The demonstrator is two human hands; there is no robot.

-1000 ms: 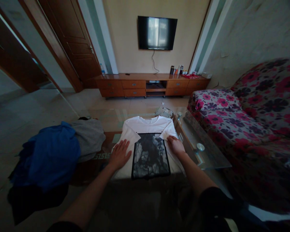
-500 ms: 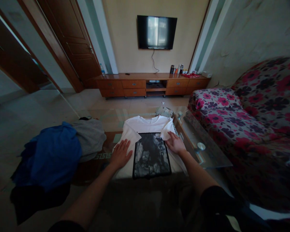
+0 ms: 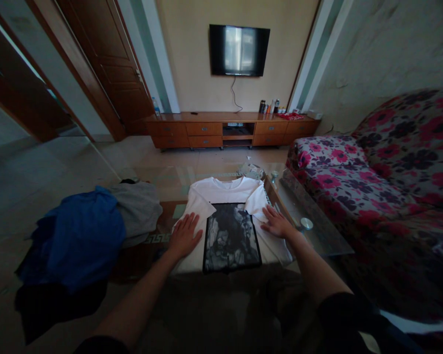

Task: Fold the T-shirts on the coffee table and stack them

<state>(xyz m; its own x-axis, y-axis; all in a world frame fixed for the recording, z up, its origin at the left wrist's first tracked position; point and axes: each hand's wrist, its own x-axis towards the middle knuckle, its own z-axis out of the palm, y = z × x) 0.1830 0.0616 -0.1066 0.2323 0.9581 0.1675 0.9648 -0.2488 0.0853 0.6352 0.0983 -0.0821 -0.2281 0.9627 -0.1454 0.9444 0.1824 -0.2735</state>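
A white T-shirt with a dark grey picture print lies spread on the glass table, its neck toward the far side. Both short sleeves are turned inward, their ends touching the print's upper corners. My left hand rests flat on the shirt's left side, just below the left sleeve, fingers spread. On the right side, my right hand lies with fingers outstretched at the outer edge of the right sleeve. Neither hand grips the cloth.
Left on the table sits a pile of clothes: a blue garment, a grey one and dark ones. A flowered sofa stands close on the right. Across the floor is a low wooden TV cabinet beneath a wall television.
My right hand has slid outward to the right, off the sleeve's end toward its outer edge. The shirt's lower right edge has spread slightly outward. My left hand stays in place.
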